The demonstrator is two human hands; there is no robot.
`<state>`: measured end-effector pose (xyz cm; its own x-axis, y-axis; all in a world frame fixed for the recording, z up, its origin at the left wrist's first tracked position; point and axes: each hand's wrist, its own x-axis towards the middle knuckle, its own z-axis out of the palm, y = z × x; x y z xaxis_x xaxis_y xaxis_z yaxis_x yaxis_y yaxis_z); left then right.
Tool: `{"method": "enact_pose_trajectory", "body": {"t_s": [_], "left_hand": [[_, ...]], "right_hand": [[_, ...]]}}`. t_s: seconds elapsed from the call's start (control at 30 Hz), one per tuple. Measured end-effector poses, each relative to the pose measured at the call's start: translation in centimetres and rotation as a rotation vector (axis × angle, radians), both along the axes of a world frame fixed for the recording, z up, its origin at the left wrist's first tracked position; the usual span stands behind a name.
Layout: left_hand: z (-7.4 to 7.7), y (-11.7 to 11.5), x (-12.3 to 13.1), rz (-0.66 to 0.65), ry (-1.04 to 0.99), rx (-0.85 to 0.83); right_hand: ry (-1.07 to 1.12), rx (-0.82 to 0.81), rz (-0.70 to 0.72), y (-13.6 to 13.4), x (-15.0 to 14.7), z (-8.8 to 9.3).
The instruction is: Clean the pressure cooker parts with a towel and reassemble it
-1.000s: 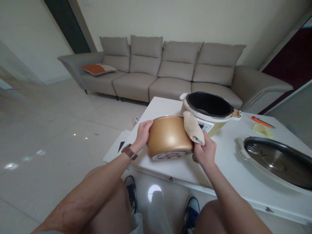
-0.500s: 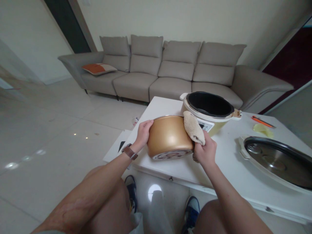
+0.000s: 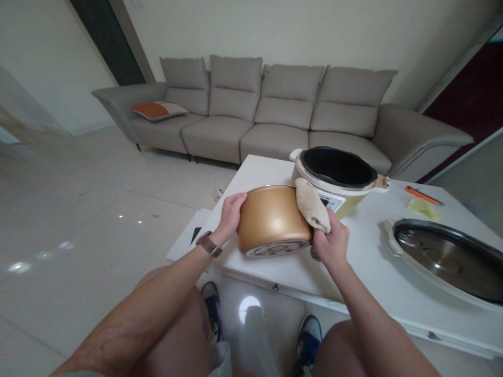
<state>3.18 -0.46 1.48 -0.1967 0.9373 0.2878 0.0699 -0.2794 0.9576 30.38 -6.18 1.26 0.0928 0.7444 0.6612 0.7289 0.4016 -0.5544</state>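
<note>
A gold-coloured inner pot (image 3: 275,217) is tilted above the table's front part, its patterned underside partly facing me. My left hand (image 3: 232,213) grips the pot's left side, thumb at the rim. On the other side, my right hand (image 3: 332,238) is closed round a beige cloth (image 3: 312,204), which lies against the pot's right wall. The pot's inside is hidden from me. Just behind it stands the white and gold cooker body (image 3: 334,191) with its dark top open. To the right, the cooker's lid (image 3: 444,262) lies with its metal inner side up.
The white table (image 3: 365,251) has drawers along its front. An orange utility knife (image 3: 424,195) and a yellowish crumpled piece (image 3: 424,209) lie towards its back right. Behind stands a long grey sofa (image 3: 275,136) with an orange and beige cushion (image 3: 159,110).
</note>
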Motion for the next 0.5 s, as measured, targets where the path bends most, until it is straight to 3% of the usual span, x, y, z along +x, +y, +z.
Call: {"method": "enact_pose_trajectory", "body": {"t_s": [0.5], "left_hand": [[0.0, -0.01, 0.08, 0.002, 0.002, -0.003]], "right_hand": [[-0.009, -0.023, -0.01, -0.16, -0.04, 0.28]]}}
